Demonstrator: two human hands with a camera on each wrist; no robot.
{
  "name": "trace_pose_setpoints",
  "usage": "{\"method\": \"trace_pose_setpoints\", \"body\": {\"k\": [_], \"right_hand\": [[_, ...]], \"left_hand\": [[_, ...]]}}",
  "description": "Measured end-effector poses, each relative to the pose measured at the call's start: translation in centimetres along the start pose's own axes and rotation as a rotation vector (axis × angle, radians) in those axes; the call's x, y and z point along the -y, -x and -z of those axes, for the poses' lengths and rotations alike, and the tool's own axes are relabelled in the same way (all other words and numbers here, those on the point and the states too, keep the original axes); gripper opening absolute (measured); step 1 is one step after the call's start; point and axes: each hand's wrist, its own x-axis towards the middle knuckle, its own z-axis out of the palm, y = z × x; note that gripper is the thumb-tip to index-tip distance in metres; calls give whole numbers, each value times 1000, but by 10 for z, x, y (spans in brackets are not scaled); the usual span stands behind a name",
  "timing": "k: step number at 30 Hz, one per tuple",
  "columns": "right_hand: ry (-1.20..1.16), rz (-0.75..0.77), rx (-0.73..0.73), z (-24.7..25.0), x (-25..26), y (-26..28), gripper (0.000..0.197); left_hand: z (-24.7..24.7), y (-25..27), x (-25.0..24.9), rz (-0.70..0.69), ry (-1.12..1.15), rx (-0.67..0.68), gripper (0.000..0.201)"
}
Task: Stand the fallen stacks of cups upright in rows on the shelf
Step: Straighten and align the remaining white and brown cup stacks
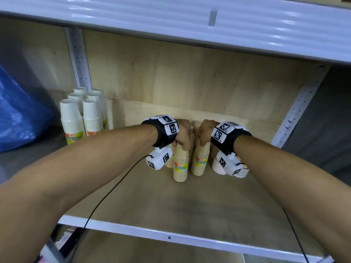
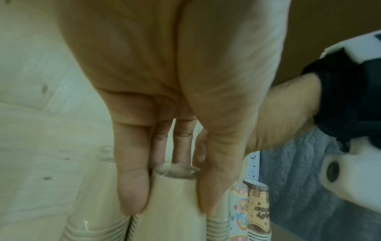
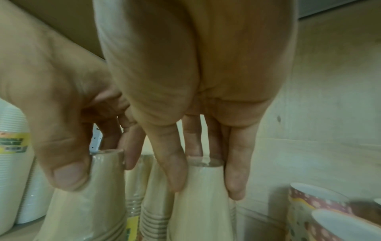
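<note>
Two upright stacks of beige cups stand side by side mid-shelf. My left hand (image 1: 183, 138) grips the top of the left stack (image 1: 180, 164) from above. My right hand (image 1: 205, 135) grips the top of the right stack (image 1: 200, 162) the same way. In the left wrist view my left hand (image 2: 171, 208) pinches the stack (image 2: 175, 200) between thumb and fingers. In the right wrist view my right hand (image 3: 204, 187) clasps its stack (image 3: 202, 212), with the left hand (image 3: 57, 130) on the neighbouring stack (image 3: 88, 208). More beige stacks (image 3: 148, 187) stand behind them.
Upright white cup stacks (image 1: 81, 114) stand in rows at the shelf's back left. Patterned cups (image 1: 218, 166) sit just right of my right hand, partly hidden by the wrist camera. A blue bag (image 1: 17, 111) is far left. The wooden shelf (image 1: 171, 202) has a white front edge.
</note>
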Motion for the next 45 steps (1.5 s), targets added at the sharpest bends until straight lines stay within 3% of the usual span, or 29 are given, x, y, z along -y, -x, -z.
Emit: {"method": "trace_pose_setpoints", "body": {"k": [4,9,12,17,20,24,28,32,35,45], "right_hand": [[-54,17,-83,-9,-9,-8,36],[-112,62,-235,-4,6,45,7],[-116,58,-270,-7,7,39,23],[-93,97,-246,-8,2,33,20],[-131,105,-262,-8,2,34,11],[-178,95,-276,-7,1,32,22],[-184,63,-228,1,1,34,11],[-199,44,-246,14,5,40,20],[-170,70,-276,29,9,44,12],[-116,225,-300,87,70,60,45]], "left_hand": [[-5,-9,-4,-15,-81,-40,36],[-10,-18,-4,-30,-136,-65,30],[-12,-28,-3,-27,-98,-48,29],[-14,-36,2,-29,-39,-46,27],[-14,-41,3,-29,9,-39,37],[-14,-44,4,-36,54,-21,43],[-11,-41,5,-55,65,-26,43],[-3,-34,5,-70,33,-36,43],[11,-23,6,-101,4,-56,53],[111,48,52,39,-112,-313,49]]}}
